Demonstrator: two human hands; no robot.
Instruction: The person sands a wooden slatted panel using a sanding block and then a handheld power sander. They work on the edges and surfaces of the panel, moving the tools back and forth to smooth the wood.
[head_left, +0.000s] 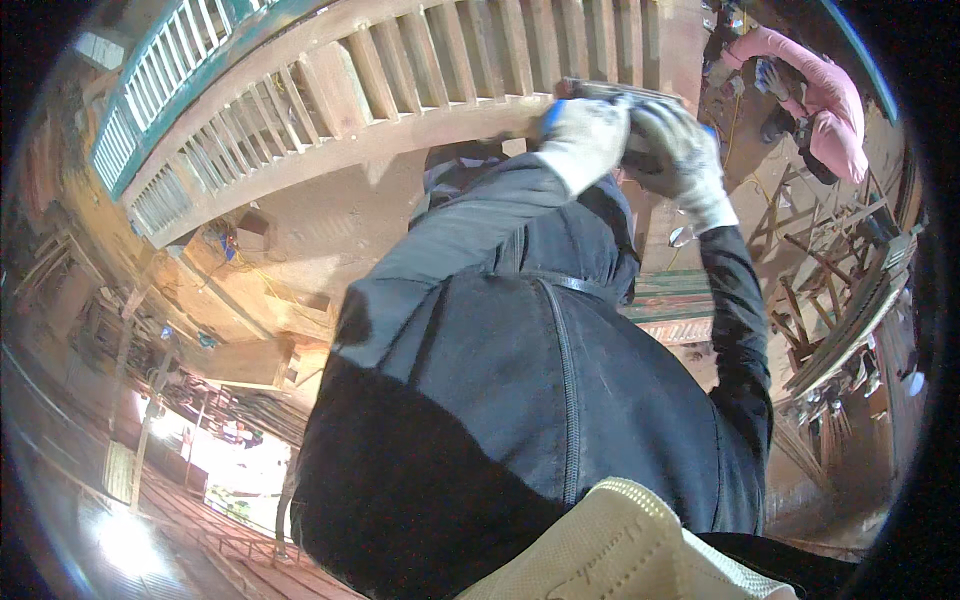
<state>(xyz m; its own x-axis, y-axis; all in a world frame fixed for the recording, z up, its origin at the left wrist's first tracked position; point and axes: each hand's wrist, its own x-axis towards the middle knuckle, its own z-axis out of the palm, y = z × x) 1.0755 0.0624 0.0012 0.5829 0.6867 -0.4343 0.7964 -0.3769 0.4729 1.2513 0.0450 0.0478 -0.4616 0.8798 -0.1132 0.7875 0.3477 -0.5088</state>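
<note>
Both my hands wear pale work gloves. They are close together on a dark hand-held power tool with blue ends, possibly a sander; its underside is hidden. My left hand is closed on the tool's left part, beside a blue piece. My right hand wraps over its right part, fingers bent. The tool lies against the near rail of a long slatted wooden panel, whose bare, light brown slats run across between two rails.
Beyond the panel stands a green-framed slatted piece. Another person in pink bends over at the far right. Wooden frames and long boards are piled at right. At left are a wooden box and yellow cords.
</note>
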